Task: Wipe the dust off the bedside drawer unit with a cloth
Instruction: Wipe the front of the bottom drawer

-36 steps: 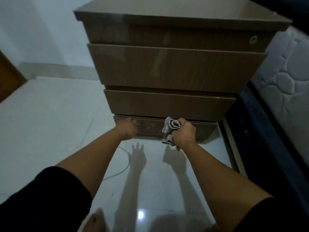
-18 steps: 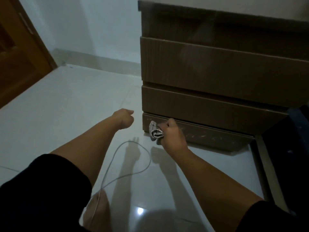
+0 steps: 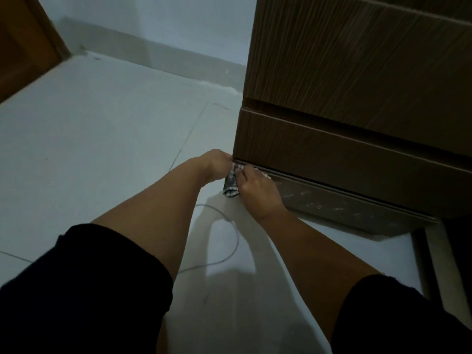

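Both arms reach forward and down, bare from the black short sleeves, and converge so the hands nearly meet. The left hand (image 3: 213, 164) is a loose fist, knuckles forward, wrist bent slightly inward; whether it holds anything cannot be told. The right hand (image 3: 252, 187) lies palm down with its back to the camera, fingers (image 3: 245, 171) curled and pinching a cloth (image 3: 230, 185) that hangs between the two hands.
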